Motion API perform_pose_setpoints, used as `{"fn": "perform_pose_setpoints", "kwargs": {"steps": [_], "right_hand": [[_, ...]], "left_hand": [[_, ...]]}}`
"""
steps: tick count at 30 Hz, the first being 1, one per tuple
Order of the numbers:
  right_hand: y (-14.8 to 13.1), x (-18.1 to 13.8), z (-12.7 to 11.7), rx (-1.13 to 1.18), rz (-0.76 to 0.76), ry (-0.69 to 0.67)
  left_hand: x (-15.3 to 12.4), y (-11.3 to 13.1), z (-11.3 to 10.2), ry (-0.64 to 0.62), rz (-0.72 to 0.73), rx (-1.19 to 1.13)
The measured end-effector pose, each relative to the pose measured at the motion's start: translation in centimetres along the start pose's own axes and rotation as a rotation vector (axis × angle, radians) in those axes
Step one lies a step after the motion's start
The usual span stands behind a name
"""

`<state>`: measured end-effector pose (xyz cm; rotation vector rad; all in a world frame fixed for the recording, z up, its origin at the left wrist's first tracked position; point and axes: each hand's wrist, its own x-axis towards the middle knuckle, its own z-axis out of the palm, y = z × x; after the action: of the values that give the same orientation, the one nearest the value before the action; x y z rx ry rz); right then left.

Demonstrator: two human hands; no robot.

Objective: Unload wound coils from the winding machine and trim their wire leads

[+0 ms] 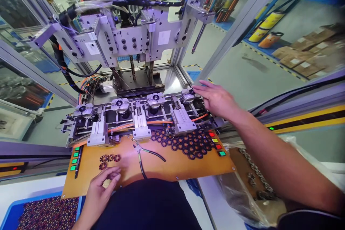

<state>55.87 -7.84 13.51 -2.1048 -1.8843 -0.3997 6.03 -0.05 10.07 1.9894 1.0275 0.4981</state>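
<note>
My right hand point(217, 100) reaches to the rightmost clamp fixture point(188, 95) of the machine, fingers stretched out with their tips at its top; the thumb side is partly hidden. A dark toothed ring sits on the neighbouring fixture point(155, 100). My left hand point(101, 190) rests low by the board's front edge, thumb and fingers curved but apart, with nothing visible between them. Just beyond it lie several copper-coloured toothed rings point(110, 158), which look like small motor stators. Side cutters point(140, 151) with dark handles lie spread on the orange board point(161, 169).
Many dark rings point(188, 143) cover the board's right half, beside coloured buttons point(218, 146). A blue bin point(12, 208) of small parts stands lower left. A plastic-lined box point(239, 172) holds metal rings at right. The machine head point(129, 39) hangs above the fixtures.
</note>
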Motion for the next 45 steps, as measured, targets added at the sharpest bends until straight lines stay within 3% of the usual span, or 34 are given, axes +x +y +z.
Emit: {"fn": "perform_pose_setpoints", "kwargs": {"steps": [5,9,14,20,27,35,45], "right_hand": [[0.1,-0.2,0.8,-0.012,-0.008,-0.025],[-0.9,0.5,-0.1,-0.019,-0.020,-0.007],[-5.3,3.2,-0.8,0.056,-0.144,-0.012],[-9.4,5.9,1.6,0.143,-0.280,-0.109],[-9.6,5.9,2.1,0.132,-0.306,-0.114],[-10.5,6.0,2.8,0.124,-0.305,-0.086],[-9.6,5.5,2.7,0.107,-0.304,-0.055]], "left_hand": [[-0.3,-0.1,0.4,-0.003,-0.018,-0.018],[-0.3,-0.1,0.5,0.021,0.000,-0.019],[-0.6,0.3,0.3,0.020,-0.010,-0.035],[-1.2,0.5,0.2,0.039,-0.029,-0.063],[-1.9,-0.3,0.2,0.058,-0.099,-0.116],[-1.8,-1.2,0.5,0.053,-0.069,-0.110],[-1.3,-1.3,0.3,0.052,-0.060,-0.106]]}}
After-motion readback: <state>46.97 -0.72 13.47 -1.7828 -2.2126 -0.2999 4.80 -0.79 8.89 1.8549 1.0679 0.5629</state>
